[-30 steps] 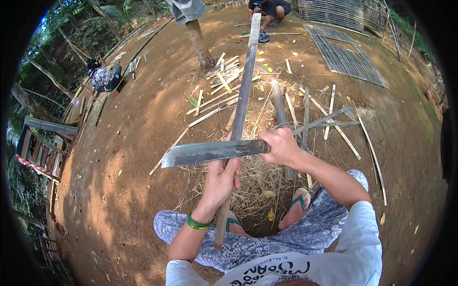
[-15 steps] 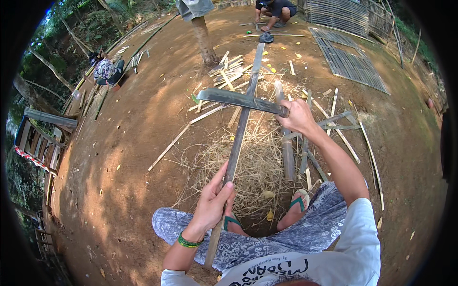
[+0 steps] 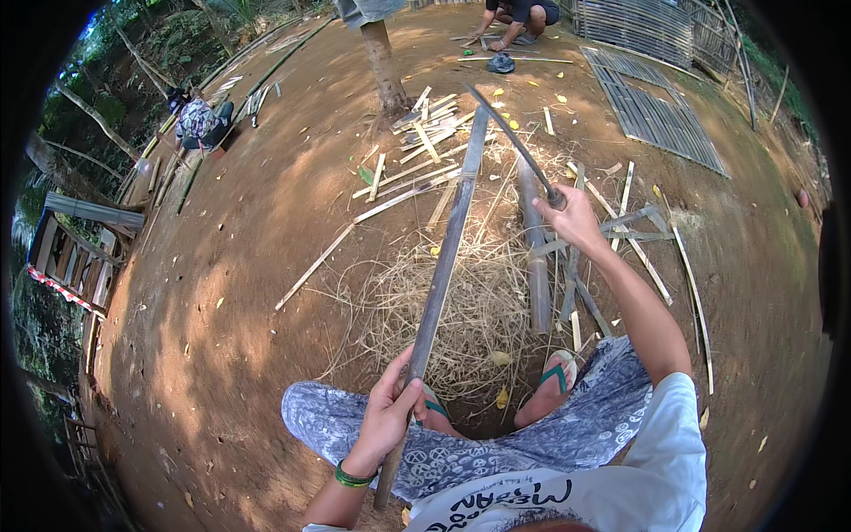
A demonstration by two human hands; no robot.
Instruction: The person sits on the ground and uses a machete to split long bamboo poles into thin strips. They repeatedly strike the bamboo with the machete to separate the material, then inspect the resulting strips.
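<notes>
My left hand (image 3: 390, 415) is wrapped round a long, dark split-bamboo strip (image 3: 446, 253) near its lower end. The strip slants up and away from me over a heap of pale shavings (image 3: 479, 328). In my right hand (image 3: 572, 220) is a machete (image 3: 514, 137), gripped by its handle. Its blade points away and to the left, seen nearly edge-on, beside the strip's far end. A thicker bamboo piece (image 3: 535, 275) lies under and near my right hand, along with several crossed strips.
Cut strips (image 3: 430, 142) are piled near a tree trunk (image 3: 383, 66). A bamboo panel (image 3: 656, 115) lies at the far right. One person (image 3: 514, 22) crouches ahead, another (image 3: 199, 120) sits far left. A dark plastic bag (image 3: 500, 63) rests on the earth.
The machete has swung from lying crosswise over the strip to pointing away, its blade turned edge-on. My right hand has moved slightly right; the strip's lower end has shifted a little.
</notes>
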